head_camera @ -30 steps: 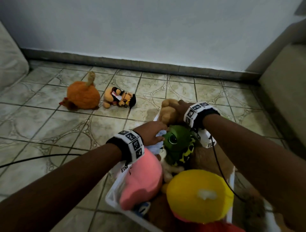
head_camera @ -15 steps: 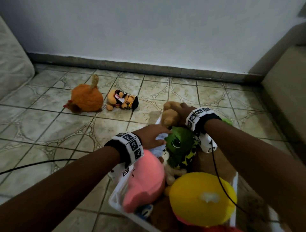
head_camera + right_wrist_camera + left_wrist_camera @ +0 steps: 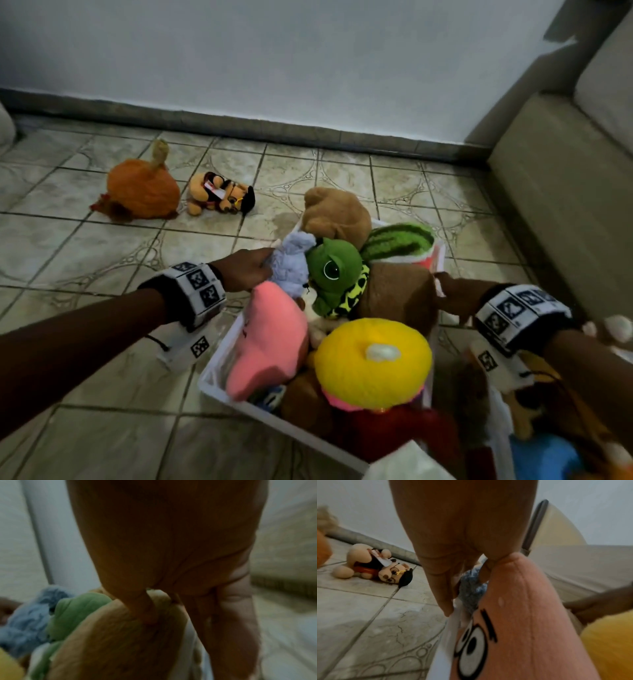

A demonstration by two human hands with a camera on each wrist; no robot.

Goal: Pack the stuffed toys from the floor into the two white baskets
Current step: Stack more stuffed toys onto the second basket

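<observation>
On the patterned tile floor (image 3: 85, 240), toward the left, lie a round fuzzy orange plush (image 3: 142, 193) and, just beside it, a small tan bear in black cap and glasses (image 3: 222, 197), both well apart from the basket; the left hand (image 3: 245, 269) has its fingers curled into a woolly pale-blue toy (image 3: 293, 263) at the basket's far left corner, thumb and fingertips (image 3: 485, 568) pinching it beside the smooth pink plush (image 3: 270, 339); the white plastic basket (image 3: 219, 380) is heaped with soft shapes: a green big-eyed turtle (image 3: 334, 270), a tan furry bear (image 3: 337, 214) at the far edge, a ribbed watermelon slice (image 3: 399, 241), a brown velvety body (image 3: 397, 294), a domed yellow plush (image 3: 373, 358); the right hand (image 3: 457, 296) is at the right edge against the brown plush, thumb pressed into it in the blurred wrist view, whether clamped I cannot tell. A second ago the right hand lay on the tan bear at the far edge; it has since drawn back to the right side, uncovering the watermelon.
</observation>
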